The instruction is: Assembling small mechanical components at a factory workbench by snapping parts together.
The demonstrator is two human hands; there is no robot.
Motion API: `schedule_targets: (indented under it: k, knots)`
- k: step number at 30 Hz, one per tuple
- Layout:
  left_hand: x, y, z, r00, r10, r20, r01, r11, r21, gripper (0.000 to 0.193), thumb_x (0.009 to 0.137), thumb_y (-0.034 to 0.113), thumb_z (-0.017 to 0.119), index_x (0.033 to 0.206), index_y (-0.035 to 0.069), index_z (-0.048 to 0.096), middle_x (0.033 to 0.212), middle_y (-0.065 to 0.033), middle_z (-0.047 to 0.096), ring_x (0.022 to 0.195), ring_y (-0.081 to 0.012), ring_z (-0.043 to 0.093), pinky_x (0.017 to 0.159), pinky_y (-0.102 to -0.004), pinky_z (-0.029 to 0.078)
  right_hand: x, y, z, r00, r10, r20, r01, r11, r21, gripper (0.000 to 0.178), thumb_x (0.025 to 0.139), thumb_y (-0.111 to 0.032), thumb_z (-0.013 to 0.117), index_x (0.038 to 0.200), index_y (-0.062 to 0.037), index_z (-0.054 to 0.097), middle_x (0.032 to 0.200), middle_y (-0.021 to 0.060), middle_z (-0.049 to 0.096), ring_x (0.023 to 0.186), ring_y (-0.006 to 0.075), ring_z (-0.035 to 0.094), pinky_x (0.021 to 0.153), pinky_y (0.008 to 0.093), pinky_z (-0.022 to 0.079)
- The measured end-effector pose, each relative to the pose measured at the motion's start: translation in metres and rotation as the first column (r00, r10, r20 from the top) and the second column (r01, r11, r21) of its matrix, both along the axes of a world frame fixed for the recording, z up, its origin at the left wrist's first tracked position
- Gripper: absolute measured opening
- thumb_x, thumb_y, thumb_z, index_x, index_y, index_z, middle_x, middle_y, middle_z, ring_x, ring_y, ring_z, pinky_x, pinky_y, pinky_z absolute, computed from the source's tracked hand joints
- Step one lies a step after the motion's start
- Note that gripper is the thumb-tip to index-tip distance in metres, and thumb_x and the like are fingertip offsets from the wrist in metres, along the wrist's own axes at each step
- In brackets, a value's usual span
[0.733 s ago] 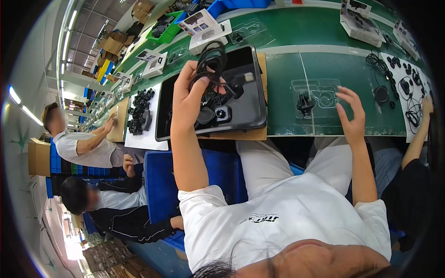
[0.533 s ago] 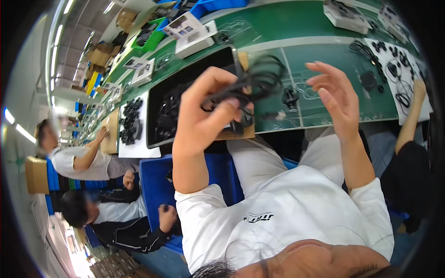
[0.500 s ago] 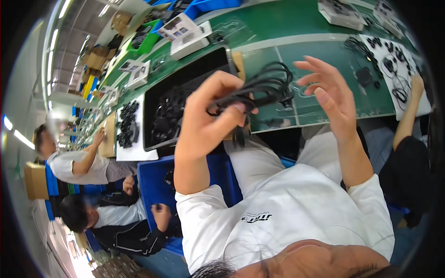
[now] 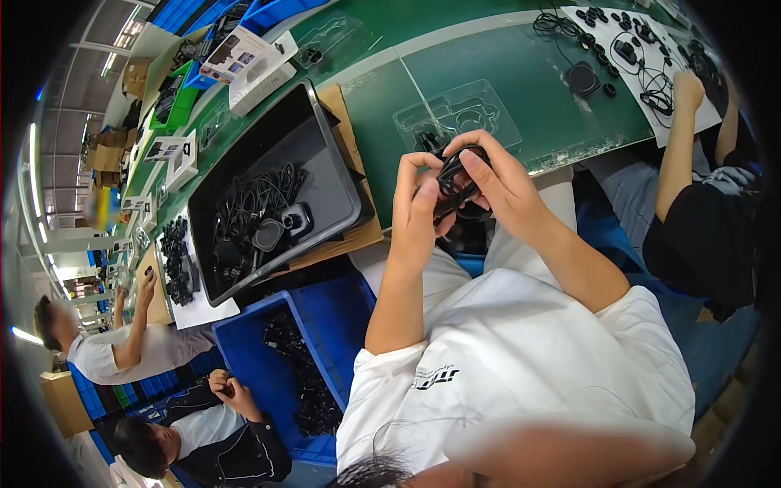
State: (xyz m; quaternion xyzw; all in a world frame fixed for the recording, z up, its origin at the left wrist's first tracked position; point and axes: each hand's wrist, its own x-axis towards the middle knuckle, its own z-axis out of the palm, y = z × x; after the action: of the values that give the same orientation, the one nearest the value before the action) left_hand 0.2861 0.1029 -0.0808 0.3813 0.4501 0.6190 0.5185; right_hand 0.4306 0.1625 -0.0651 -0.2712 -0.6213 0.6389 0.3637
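Observation:
A coiled black cable (image 4: 454, 172) is bunched between my two hands, just off the front edge of the green table. My left hand (image 4: 416, 213) grips it from the left with bent fingers, and my right hand (image 4: 506, 192) pinches it from the right with thumb and fingers. Part of the bundle hangs below my fingers, where a dark device partly shows; its kind I cannot make out. Right beyond my hands lies a clear plastic blister tray (image 4: 498, 122) with some small black pieces at its near left corner.
To the left, a black bin (image 4: 342, 183) on cardboard holds cables and small devices. Below it stands a blue crate (image 4: 244, 325) of black parts. Open white boxes (image 4: 260, 81) line the far left. Co-workers sit at left and right; a white sheet (image 4: 700, 110) with black parts lies at right.
My right hand has come in and closed on the cable. The bundle is gathered tighter and lower, nearer my body. The view has shifted, showing more of the black bin.

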Motion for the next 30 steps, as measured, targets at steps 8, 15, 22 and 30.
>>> schedule_targets:
  k: [8,15,22,30]
  knots:
    - [0.000,0.000,-0.008,0.912,0.214,-0.351,-0.194,0.977,0.090,0.022,0.105,0.027,0.036,0.109,0.008,0.046,0.078,-0.0032,0.056,0.059,-0.0077,0.049,0.050,-0.0189,0.036,-0.025,-0.011,-0.023,0.991,-0.053,-0.122,0.070,0.988,0.135,0.022,0.107,-0.025,0.045,0.114,-0.0058,0.053,0.087,0.0054,0.060,0.071,0.0112,0.053,0.065,0.0258,0.044]
    - [0.002,0.008,-0.010,0.983,0.107,-0.149,-0.106,0.994,0.014,0.011,0.103,0.016,0.047,0.107,0.006,0.047,0.081,-0.0040,0.054,0.063,-0.0094,0.052,0.055,-0.0210,0.042,-0.009,0.009,-0.019,0.997,-0.075,-0.023,0.075,0.997,-0.026,0.021,0.106,-0.025,0.047,0.114,-0.0059,0.052,0.085,0.0032,0.057,0.067,0.0089,0.051,0.059,0.0215,0.043]
    - [0.048,0.044,-0.024,0.986,0.112,-0.125,-0.106,0.993,0.051,0.013,0.093,0.002,0.054,0.105,0.004,0.048,0.087,-0.0066,0.054,0.064,-0.0117,0.051,0.060,-0.0225,0.045,0.035,0.033,-0.014,0.981,-0.178,-0.084,0.166,0.978,-0.126,0.016,0.103,-0.023,0.054,0.111,-0.0094,0.055,0.080,0.0024,0.058,0.060,0.0092,0.055,0.056,0.0239,0.047]
    - [0.077,0.045,-0.013,0.952,-0.047,-0.301,0.021,0.996,-0.089,0.025,0.092,0.001,0.045,0.116,0.005,0.044,0.083,-0.0094,0.056,0.054,-0.0126,0.050,0.053,-0.0226,0.045,0.081,0.040,-0.017,0.992,-0.101,-0.073,0.101,0.995,0.002,0.012,0.102,-0.012,0.050,0.112,-0.0064,0.053,0.084,0.0068,0.063,0.064,0.0131,0.060,0.060,0.0263,0.049]
